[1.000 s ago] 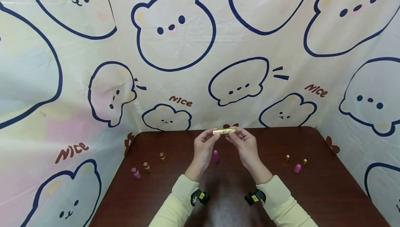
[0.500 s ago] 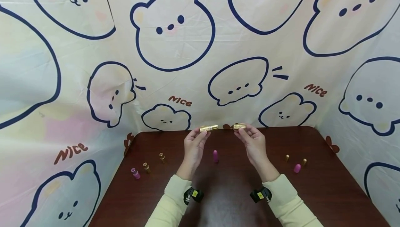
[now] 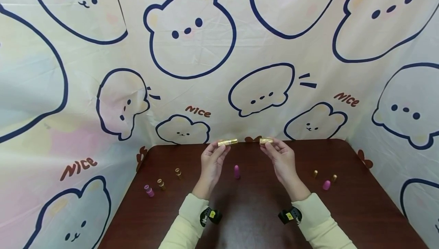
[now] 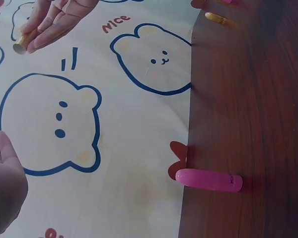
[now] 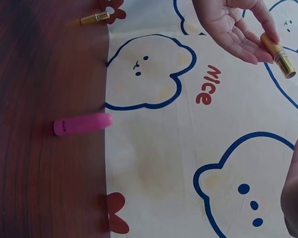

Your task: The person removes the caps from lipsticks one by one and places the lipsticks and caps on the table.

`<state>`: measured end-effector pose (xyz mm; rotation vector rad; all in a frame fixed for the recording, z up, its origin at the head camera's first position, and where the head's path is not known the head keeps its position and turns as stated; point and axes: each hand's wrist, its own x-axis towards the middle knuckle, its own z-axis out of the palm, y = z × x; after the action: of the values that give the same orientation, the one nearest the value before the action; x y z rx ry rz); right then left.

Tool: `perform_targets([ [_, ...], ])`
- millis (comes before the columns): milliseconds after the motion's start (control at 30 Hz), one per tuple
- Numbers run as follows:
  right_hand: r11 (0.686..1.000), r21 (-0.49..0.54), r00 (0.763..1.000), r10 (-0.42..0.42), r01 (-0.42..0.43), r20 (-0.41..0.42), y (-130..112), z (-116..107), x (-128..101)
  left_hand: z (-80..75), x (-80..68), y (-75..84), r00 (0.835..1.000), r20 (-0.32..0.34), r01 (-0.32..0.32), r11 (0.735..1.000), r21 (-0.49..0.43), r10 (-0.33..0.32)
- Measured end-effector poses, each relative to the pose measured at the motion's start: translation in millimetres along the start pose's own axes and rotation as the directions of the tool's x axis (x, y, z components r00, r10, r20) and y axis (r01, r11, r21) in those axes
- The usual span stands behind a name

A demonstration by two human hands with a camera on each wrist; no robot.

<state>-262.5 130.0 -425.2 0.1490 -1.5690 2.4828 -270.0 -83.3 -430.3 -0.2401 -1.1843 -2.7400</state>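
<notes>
In the head view my left hand [image 3: 212, 163] pinches a gold lipstick tube [image 3: 228, 142] between thumb and fingers, its narrower end pointing right. Level with it, my right hand [image 3: 279, 161] holds a short gold lipstick cap [image 3: 266, 141]. A gap separates the two pieces above the table's far edge. The left wrist view shows the cap's round end [image 4: 21, 48] facing the camera. From the right wrist, the bare gold tube [image 5: 279, 57] sticks out past the left fingers. Between and below the hands stands a capped pink lipstick [image 3: 237, 171].
On the left of the brown table [image 3: 253, 203] stand a pink lipstick tube [image 3: 149, 190] and two gold ones, uncapped. At the right are a pink cap [image 3: 326, 185] and two small gold caps [image 3: 315, 173]. A bear-print cloth [image 3: 219, 96] hangs behind.
One second ago the gold tube and cap were joined between both hands. They have been pulled apart, left hand moving left, right hand right. The pieces on the table stayed put.
</notes>
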Motion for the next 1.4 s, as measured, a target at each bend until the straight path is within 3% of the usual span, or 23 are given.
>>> perform_targets([
  [600,0.997,-0.081,1.000,0.010,-0.011,-0.022,-1.5,-28.5,0.3,-12.1,-4.1,2.1,0.998,0.060,0.006,0.999,0.045,-0.009],
  [1100,0.994,-0.104,0.996,0.024,-0.033,-0.084,-8.0,-63.0,-1.0,-18.2,-5.3,2.7,1.000,0.007,0.022,0.997,0.068,-0.022],
  [1400,0.996,-0.089,0.994,-0.008,-0.002,-0.113,-10.0,-78.9,-2.3,-24.1,-6.7,6.2,1.000,-0.023,0.015,0.995,0.094,-0.013],
])
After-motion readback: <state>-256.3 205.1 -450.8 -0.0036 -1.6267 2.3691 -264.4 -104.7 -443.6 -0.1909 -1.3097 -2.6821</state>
